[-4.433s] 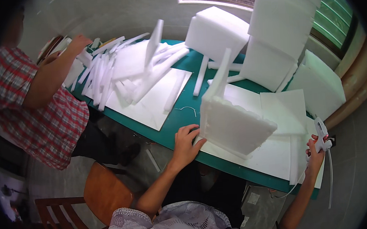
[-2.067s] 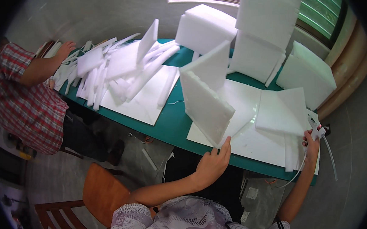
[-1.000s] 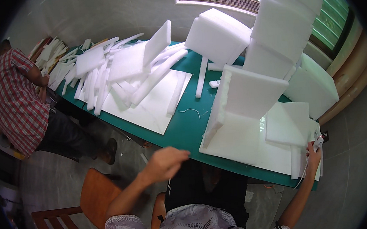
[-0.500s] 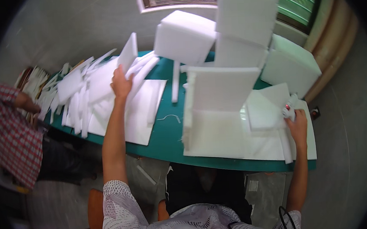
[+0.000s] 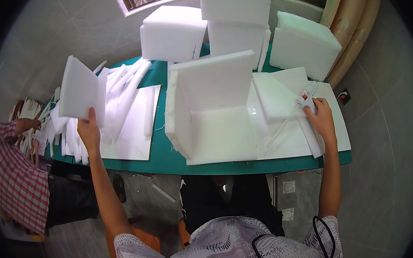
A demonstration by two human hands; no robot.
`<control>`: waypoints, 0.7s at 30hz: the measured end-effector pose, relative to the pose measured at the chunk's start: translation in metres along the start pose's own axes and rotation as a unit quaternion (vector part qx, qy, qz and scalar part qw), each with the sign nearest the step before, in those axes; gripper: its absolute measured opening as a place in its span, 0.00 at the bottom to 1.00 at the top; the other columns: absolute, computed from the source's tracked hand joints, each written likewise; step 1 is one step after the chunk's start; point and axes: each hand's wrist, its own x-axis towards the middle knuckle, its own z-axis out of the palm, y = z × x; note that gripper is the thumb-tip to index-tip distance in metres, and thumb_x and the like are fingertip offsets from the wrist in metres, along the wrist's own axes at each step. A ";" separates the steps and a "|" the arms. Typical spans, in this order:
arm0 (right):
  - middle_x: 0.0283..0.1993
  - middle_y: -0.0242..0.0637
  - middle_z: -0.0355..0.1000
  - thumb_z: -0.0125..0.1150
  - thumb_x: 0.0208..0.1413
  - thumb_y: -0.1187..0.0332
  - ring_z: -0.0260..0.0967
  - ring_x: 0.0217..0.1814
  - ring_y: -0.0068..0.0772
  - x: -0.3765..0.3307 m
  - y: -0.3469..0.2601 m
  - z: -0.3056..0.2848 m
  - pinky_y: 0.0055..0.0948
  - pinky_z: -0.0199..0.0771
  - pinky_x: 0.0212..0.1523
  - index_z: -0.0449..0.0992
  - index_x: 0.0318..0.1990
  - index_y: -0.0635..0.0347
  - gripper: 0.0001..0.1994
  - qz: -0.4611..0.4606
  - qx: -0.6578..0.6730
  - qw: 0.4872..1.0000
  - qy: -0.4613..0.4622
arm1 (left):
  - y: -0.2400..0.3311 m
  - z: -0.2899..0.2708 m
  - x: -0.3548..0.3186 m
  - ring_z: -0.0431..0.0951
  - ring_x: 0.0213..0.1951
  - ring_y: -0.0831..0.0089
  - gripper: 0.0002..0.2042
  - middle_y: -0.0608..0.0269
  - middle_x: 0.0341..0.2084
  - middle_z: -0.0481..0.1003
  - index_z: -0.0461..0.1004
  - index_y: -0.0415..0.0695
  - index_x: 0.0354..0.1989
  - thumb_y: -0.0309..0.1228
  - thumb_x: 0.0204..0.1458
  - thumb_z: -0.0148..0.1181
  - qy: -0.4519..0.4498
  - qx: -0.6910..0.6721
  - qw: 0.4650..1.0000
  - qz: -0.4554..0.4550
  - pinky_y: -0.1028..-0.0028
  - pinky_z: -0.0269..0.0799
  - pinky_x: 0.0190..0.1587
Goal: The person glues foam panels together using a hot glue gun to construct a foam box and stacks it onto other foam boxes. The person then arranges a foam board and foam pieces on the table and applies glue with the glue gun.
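My left hand grips a white foam sheet by its lower edge, thumb on the near face, and holds it tilted up over the left side of the table. In my right hand is a white hot glue gun with red on its body, above the foam pieces on the right. Between my hands stands a partly built foam box. It shows a floor, a left wall and a back wall; its near and right sides are open. A flat foam sheet lies just right of it.
Foam strips pile up on the left of the green table. Foam blocks stand behind: one back left, a tall stack and one back right. A person in a checked shirt works at far left.
The view has shifted. My left hand has moved left and nearer with the foam sheet, whose broad face now shows more. My right hand still holds the glue gun over the right-hand foam.
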 end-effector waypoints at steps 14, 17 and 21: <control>0.51 0.51 0.70 0.64 0.50 0.67 0.70 0.48 0.45 -0.031 0.013 -0.003 0.34 0.69 0.50 0.69 0.54 0.72 0.25 -0.027 0.057 0.998 -0.022 | 0.036 -0.124 -0.134 0.72 0.49 0.64 0.19 0.50 0.52 0.68 0.63 0.33 0.57 0.25 0.58 0.55 0.135 -0.382 0.914 -0.007 0.64 0.72 0.51; 0.55 0.52 0.67 0.65 0.49 0.68 0.67 0.55 0.46 -0.040 -0.002 -0.011 0.35 0.67 0.55 0.66 0.58 0.69 0.28 -0.007 0.068 0.997 -0.029 | 0.026 -0.170 -0.165 0.69 0.53 0.60 0.18 0.47 0.55 0.64 0.64 0.35 0.57 0.22 0.58 0.53 0.184 -0.419 0.889 0.010 0.58 0.71 0.53; 0.59 0.51 0.64 0.66 0.47 0.68 0.63 0.60 0.47 -0.061 -0.002 -0.021 0.37 0.64 0.59 0.64 0.60 0.66 0.31 -0.089 0.055 0.994 0.006 | -0.036 -0.241 -0.224 0.69 0.53 0.50 0.24 0.39 0.56 0.63 0.59 0.36 0.61 0.28 0.57 0.55 0.231 -0.252 0.936 0.084 0.54 0.74 0.52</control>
